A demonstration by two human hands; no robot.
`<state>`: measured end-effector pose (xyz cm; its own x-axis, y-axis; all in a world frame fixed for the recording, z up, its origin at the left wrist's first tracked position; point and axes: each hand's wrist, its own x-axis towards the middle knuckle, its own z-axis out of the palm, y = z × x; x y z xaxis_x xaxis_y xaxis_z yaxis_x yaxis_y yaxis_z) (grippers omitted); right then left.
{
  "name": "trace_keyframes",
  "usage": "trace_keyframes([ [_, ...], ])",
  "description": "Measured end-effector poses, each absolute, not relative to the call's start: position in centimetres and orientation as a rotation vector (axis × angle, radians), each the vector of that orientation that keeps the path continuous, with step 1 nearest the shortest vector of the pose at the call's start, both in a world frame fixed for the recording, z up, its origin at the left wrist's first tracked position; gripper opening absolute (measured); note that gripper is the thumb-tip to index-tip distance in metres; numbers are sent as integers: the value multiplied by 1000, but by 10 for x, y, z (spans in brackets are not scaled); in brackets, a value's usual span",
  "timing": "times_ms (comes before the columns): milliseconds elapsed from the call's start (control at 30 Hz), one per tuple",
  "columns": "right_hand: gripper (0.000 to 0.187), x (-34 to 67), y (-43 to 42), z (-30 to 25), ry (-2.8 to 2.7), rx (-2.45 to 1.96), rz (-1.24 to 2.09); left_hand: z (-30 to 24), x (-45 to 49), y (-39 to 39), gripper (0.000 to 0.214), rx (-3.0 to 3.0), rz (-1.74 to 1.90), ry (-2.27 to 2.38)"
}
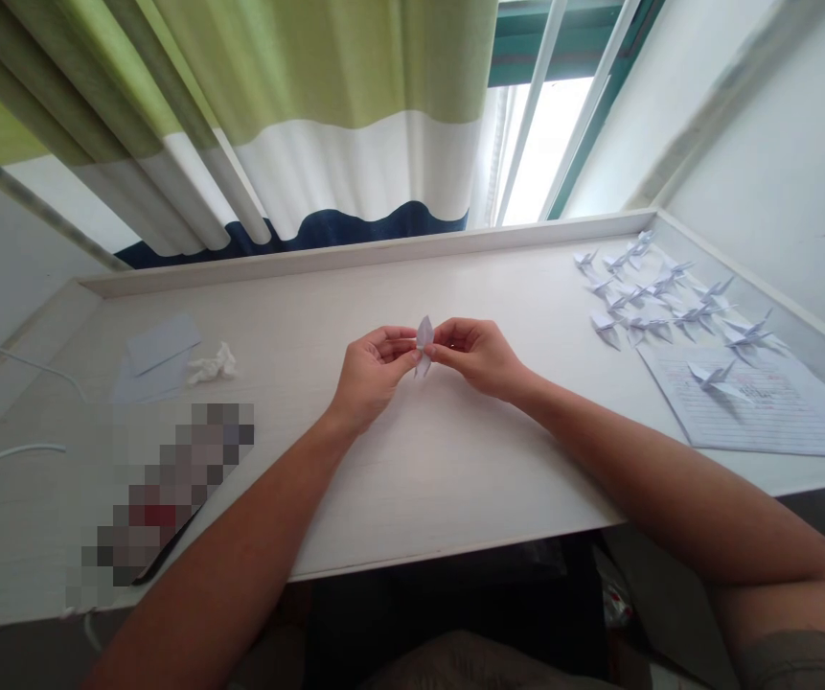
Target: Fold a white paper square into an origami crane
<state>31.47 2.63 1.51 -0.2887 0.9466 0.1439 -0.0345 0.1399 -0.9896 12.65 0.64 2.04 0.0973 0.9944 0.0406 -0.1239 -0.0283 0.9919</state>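
Note:
A small, partly folded piece of white paper [424, 343] is held upright between both my hands, just above the middle of the white desk [447, 450]. My left hand [373, 369] pinches its left side with thumb and fingers. My right hand [475, 355] pinches its right side. Both forearms reach in from the near edge.
Several finished white paper cranes [660, 297] lie at the far right, one on a lined sheet [764, 412]. At the left lie blank paper slips [160, 347], a crumpled scrap [213, 365], a blurred-out object [160, 489] and white cables [6, 455]. Curtains [297, 125] and a window stand behind.

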Motion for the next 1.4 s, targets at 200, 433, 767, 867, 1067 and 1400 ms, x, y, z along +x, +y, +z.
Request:
trace_keyframes([
  [200, 47, 315, 25, 14, -1482, -941, 1246, 19, 128, 8, 37, 1196, 1250, 1012],
  [433, 49, 311, 24, 9, -1443, -942, 1252, 18, 130, 6, 20, 1400, 1348, 1177],
  [767, 24, 313, 21, 18, -1521, -984, 1131, 20, 134, 1, 25, 1398, 1276, 1189],
  [867, 19, 312, 21, 18, -1567, -951, 1082, 14, 132, 7, 33, 1251, 1317, 1142],
  [1067, 36, 313, 23, 15, -1483, -981, 1100, 13, 133, 9, 43, 1093, 1281, 1049],
  [1400, 40, 309, 20, 15, -1514, -915, 1164, 20, 136, 5, 35, 1083, 1228, 1070],
])
